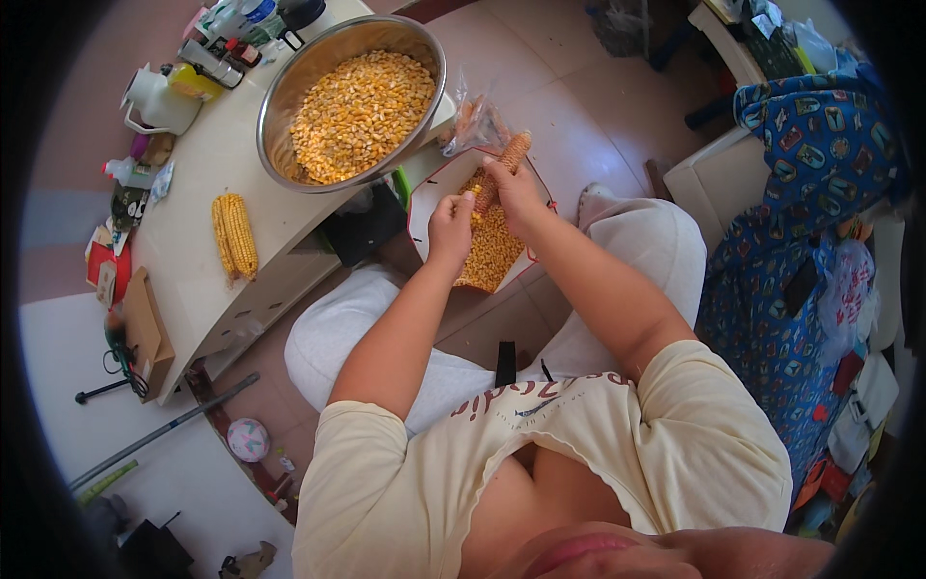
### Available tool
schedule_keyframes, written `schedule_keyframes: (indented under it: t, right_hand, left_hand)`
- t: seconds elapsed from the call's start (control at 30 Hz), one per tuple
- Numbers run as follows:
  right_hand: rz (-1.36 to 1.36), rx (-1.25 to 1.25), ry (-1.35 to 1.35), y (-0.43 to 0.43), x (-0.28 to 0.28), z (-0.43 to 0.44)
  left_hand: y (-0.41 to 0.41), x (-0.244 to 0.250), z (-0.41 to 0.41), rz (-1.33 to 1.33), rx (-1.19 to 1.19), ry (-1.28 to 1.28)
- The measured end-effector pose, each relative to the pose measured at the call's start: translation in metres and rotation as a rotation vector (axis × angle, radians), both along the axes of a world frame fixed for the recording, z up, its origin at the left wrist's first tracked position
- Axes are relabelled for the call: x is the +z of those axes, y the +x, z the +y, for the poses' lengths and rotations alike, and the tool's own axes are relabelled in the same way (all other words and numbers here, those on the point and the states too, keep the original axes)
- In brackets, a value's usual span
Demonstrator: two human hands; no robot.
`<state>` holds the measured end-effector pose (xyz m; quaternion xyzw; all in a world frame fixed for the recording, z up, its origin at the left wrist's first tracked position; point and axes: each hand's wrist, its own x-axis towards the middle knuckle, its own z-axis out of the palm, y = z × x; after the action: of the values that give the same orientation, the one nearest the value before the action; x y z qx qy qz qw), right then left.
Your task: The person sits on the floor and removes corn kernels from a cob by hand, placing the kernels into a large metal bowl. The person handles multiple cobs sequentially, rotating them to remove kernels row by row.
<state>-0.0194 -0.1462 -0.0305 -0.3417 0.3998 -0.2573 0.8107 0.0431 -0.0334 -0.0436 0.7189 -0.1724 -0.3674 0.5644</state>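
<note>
My right hand (pixel 515 189) grips a mostly bare corn cob (pixel 516 150), its upper end sticking out past the fingers. At the cob's lower end, where some yellow kernels remain, my left hand (pixel 452 226) has its thumb and fingers closed; whether it grips a second cob there is hard to tell. Both hands are above an open box (pixel 532 269) with a white lining, which holds loose corn kernels (pixel 492 253). A large steel bowl (pixel 266 119) of loose kernels (pixel 369 108) stands at the table's edge. Two or more ears of corn (pixel 235 235) lie side by side on the table.
The pale table (pixel 188 192) carries a white jug (pixel 155 101), bottles and a cardboard box (pixel 145 329) along its far left side. A clear plastic bag (pixel 481 123) with cobs is beyond the open box. At right, blue patterned cloth (pixel 767 304) covers furniture. A ball (pixel 248 439) is at lower left.
</note>
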Motion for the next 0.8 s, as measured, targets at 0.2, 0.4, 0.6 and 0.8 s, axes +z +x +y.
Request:
schedule_keyframes:
  t: [0.2,0.4,0.6,0.8]
  right_hand:
    - [-0.104,0.095,0.032,-0.006,-0.004,-0.007]
    - [-0.203,0.176,-0.027,-0.011,0.007,-0.008]
    - [-0.336,0.278,0.082,-0.03,0.021,-0.024]
    - [0.176,0.626,-0.768,-0.049,0.037,-0.051]
  left_hand:
    - [0.005,0.01,0.006,0.697,0.214,-0.198]
    - [0.005,0.023,0.008,0.87,0.217,-0.292]
    - [0.018,0.026,0.009,0.672,0.279,-0.354]
    - [0.025,0.028,0.017,0.467,0.179,-0.258]
